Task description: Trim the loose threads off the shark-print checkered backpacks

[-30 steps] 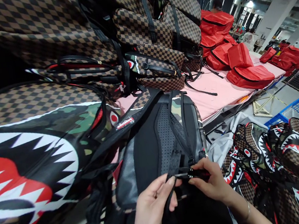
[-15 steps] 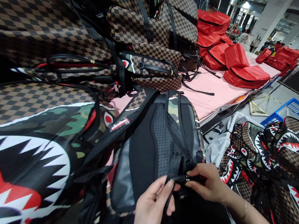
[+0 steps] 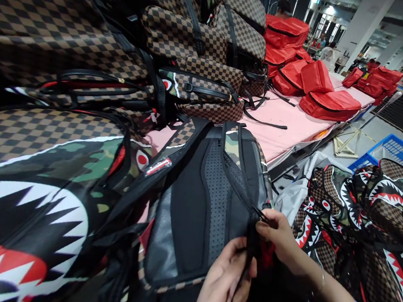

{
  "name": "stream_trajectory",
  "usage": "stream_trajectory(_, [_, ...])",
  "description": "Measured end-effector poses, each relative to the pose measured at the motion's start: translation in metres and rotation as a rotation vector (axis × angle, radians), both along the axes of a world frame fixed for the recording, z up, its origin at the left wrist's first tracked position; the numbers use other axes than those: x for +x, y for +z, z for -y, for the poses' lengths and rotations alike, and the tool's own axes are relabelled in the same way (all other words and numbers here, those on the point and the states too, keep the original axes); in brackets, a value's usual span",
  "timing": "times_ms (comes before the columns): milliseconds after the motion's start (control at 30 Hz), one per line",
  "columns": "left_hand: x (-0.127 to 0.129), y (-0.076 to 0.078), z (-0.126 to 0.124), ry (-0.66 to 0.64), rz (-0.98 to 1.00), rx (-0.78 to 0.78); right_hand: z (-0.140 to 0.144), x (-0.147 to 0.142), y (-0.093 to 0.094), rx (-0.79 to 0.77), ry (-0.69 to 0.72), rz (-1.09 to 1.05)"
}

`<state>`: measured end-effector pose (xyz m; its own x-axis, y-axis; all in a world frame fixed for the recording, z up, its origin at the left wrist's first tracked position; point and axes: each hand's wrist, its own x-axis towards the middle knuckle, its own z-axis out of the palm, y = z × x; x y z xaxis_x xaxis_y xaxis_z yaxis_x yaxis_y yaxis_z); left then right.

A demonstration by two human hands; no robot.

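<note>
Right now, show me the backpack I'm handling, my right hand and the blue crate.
Backpack (image 3: 215,195): head view, on the perforated strip of its back panel.
Right hand (image 3: 281,234): head view, on the middle of the hand.
Blue crate (image 3: 401,146): head view, on its gridded wall.

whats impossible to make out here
Head view:
Part of the black strap in the left hand: hidden by its fingers.
Black piece in the right hand: too dark to identify.
Front of backpack: hidden beneath its back.
Rest of big shark-mouth bag: cut by left edge.

Red bags (image 3: 317,77) on pink table (image 3: 276,142)
</note>
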<state>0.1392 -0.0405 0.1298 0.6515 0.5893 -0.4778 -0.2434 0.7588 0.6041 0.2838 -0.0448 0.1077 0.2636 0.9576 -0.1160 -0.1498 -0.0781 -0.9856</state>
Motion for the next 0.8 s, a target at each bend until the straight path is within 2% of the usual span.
stream_trajectory(133, [-0.003,0.001,-0.004,0.200,-0.207,0.168,-0.004,-0.001,0.004,-0.028,-0.031,0.137])
stream_trajectory(267, [-0.008,-0.001,-0.009,0.242,-0.331,0.135,-0.001,-0.002,0.009,0.019,-0.025,0.291])
stream_trajectory(433, [-0.013,0.003,-0.013,0.326,-0.287,0.065,0.012,0.010,0.017,0.263,0.069,0.628])
stream_trajectory(600, [-0.017,0.009,-0.015,0.346,-0.211,0.016,0.009,0.027,0.017,0.521,0.169,1.000])
stream_trajectory(800, [-0.018,0.008,-0.014,0.311,-0.227,0.057,-0.001,0.032,0.020,0.546,0.346,1.090])
